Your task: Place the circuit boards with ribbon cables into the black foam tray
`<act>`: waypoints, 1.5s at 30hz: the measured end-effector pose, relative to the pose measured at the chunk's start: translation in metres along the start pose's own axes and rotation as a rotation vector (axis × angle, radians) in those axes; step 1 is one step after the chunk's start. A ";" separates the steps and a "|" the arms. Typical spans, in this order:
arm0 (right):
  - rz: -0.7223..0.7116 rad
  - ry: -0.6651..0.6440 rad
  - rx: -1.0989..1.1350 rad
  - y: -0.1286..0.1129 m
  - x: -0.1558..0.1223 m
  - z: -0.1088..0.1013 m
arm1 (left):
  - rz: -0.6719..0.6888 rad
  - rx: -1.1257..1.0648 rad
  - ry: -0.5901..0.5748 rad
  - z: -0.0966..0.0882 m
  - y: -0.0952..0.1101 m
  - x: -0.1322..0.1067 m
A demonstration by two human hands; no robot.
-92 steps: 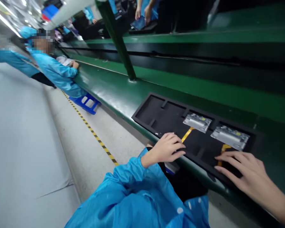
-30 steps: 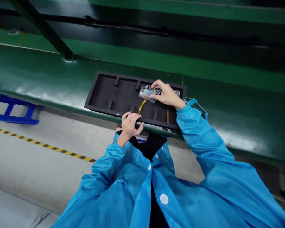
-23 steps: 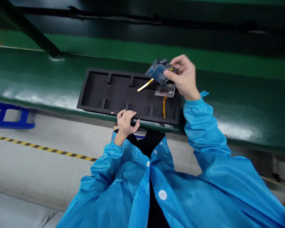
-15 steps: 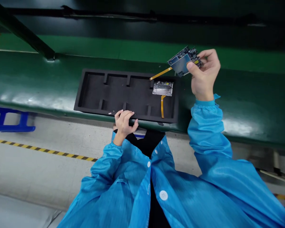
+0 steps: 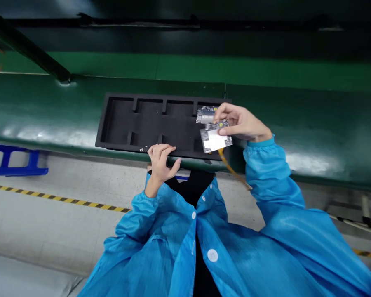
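Pinched, R hand point(image 5: 244, 123) fingers, ctr-rt: PCB point(image 5: 214, 141), out of tray point(image 5: 146, 126). Not out: 2nd PCB point(image 5: 205, 116). L hand point(image 5: 160, 161), lower ctr: fingers parted.

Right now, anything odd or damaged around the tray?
No clear damage. Small white specks stand out on the near rim of the black tray, left of the left hand; too small to tell whether marks or debris.

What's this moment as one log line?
left hand: at black tray, near edge | right hand: holding circuit board, orange ribbon dangling | second board: in tray
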State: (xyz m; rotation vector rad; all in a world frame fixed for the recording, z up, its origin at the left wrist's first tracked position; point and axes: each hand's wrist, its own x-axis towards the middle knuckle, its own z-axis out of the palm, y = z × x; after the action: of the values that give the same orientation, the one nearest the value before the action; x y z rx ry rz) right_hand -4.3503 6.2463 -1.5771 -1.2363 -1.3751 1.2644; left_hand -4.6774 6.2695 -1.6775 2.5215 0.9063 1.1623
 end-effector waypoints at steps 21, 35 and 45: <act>-0.024 0.013 -0.839 0.041 -0.004 0.000 | -0.018 -0.002 -0.087 0.009 0.022 0.008; -0.033 0.017 -0.843 0.040 -0.003 -0.003 | 0.011 0.089 -0.032 0.017 0.020 0.005; -0.043 0.312 -0.744 0.036 -0.004 -0.004 | -0.017 0.086 -0.055 0.020 0.017 0.002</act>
State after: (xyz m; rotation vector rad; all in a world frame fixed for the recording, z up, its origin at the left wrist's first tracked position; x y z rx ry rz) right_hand -4.3421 6.2420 -1.6127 -1.7918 -1.6760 0.4819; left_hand -4.6539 6.2586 -1.6819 2.5943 0.9810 1.0651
